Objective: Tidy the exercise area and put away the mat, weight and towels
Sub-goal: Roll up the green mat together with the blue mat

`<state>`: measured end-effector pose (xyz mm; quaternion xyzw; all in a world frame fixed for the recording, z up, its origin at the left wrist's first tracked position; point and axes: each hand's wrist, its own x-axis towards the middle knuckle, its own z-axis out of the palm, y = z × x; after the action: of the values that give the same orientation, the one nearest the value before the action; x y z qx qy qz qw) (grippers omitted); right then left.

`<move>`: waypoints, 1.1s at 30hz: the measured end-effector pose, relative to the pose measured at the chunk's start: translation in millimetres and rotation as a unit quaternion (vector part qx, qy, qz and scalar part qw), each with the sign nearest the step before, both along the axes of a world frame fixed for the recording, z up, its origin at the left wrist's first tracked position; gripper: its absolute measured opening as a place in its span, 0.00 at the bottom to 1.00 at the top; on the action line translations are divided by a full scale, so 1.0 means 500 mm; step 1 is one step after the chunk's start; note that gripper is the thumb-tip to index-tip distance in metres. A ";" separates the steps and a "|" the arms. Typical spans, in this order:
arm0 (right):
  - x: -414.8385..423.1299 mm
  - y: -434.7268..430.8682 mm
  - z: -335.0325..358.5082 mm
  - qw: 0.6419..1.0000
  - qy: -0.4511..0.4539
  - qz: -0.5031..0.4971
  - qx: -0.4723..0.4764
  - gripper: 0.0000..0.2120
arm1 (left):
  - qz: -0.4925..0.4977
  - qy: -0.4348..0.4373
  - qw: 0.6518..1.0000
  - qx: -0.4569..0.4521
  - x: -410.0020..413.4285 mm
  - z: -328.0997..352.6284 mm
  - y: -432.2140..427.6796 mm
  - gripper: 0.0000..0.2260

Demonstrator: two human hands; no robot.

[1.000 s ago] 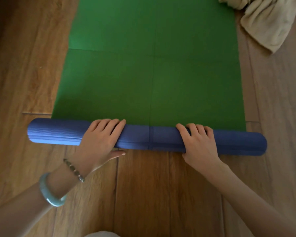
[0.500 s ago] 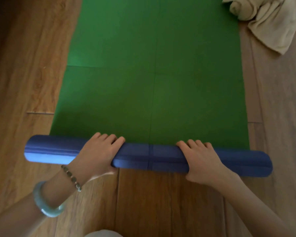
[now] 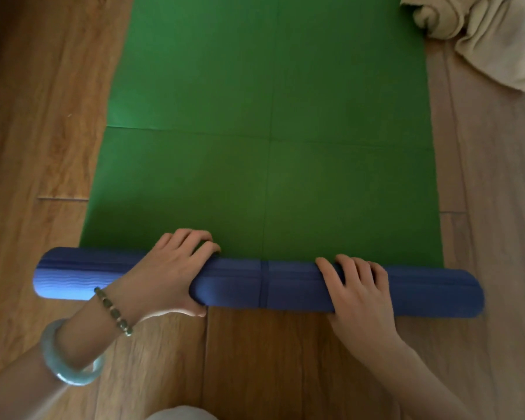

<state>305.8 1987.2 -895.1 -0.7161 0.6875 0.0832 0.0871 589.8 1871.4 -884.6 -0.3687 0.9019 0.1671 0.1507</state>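
Left grip (image 3: 164, 274), right grip (image 3: 361, 295) clasping mat (image 3: 270, 177), rolled crosswise

On my feed the mat (image 3: 270, 116) lies on the floor (image 3: 43, 116) straight ahead, running away from me. Its near end is wound into a roll (image 3: 240, 283) that lies crosswise, between me and the flat stretch, and both ends of the roll stick out past the mat's side edges. The left hand (image 3: 161, 277) grips the roll left of its middle, fingers over the far side, thumb on the near side. The right hand (image 3: 358, 295) holds it right of the middle, well apart from the left. On the left wrist a bracelet (image 3: 112, 310) sits nearer the hand, with a bangle (image 3: 70, 356) behind it on the forearm. A towel (image 3: 491, 34) lies heaped on the floor at the far right, its left end overlapping the mat's right edge.
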 end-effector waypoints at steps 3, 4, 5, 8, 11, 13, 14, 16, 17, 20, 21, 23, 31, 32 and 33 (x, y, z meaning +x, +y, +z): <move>-0.013 -0.044 0.008 0.998 0.007 0.012 0.061 0.39 | -0.002 0.018 0.998 -0.058 -0.006 0.001 0.020 0.47; -0.016 -0.061 0.016 0.996 0.010 0.024 0.089 0.39 | 0.002 0.021 0.997 -0.075 -0.011 0.000 0.032 0.48; -0.018 -0.077 0.025 0.992 0.011 0.039 0.120 0.38 | 0.010 0.016 0.996 -0.087 -0.018 0.000 0.042 0.50; -0.027 -0.113 0.040 0.979 -0.023 0.055 0.195 0.38 | 0.033 0.021 0.993 -0.110 -0.027 -0.010 0.043 0.50; -0.035 -0.150 0.054 0.966 -0.042 0.056 0.251 0.40 | 0.043 0.034 0.991 -0.118 -0.036 -0.012 0.019 0.42; -0.043 -0.156 0.056 0.965 -0.055 0.060 0.249 0.42 | 0.043 0.026 0.993 -0.104 -0.041 -0.010 0.002 0.37; -0.047 -0.148 0.057 0.971 -0.053 0.060 0.224 0.42 | 0.044 0.017 0.995 -0.093 -0.041 -0.009 -0.006 0.36; -0.050 -0.111 0.053 0.989 -0.033 0.052 0.138 0.44 | 0.039 0.004 0.996 -0.074 -0.041 -0.011 -0.025 0.35; -0.048 -0.086 0.046 0.995 -0.026 0.038 0.089 0.46 | 0.033 -0.005 0.998 -0.060 -0.044 -0.007 -0.036 0.35; -0.037 -0.041 0.015 1.000 -0.003 0.004 -0.001 0.48 | 0.013 -0.026 1.000 -0.004 -0.056 0.004 -0.062 0.34; -0.036 -0.042 0.007 1.000 0.003 0.003 -0.018 0.47 | 0.015 -0.024 1.000 0.009 -0.058 0.006 -0.069 0.35; -0.037 -0.060 0.000 0.999 0.014 0.000 -0.035 0.43 | 0.024 -0.012 0.999 0.023 -0.058 0.010 -0.080 0.38; -0.055 -0.130 0.007 0.999 0.037 0.014 0.010 0.38 | 0.032 0.071 0.979 -0.188 -0.020 0.000 -0.019 0.37; -0.055 -0.143 0.016 0.998 0.043 0.023 0.042 0.38 | 0.034 0.058 0.979 -0.190 -0.022 -0.006 -0.014 0.39; -0.056 -0.156 0.026 0.995 0.043 0.033 0.079 0.38 | 0.034 0.039 0.981 -0.186 -0.024 -0.011 -0.018 0.42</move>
<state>277.9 1909.1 -882.0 -0.7250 0.6580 0.1709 0.1108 577.7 1862.5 -889.9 -0.4143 0.9092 0.0154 0.0383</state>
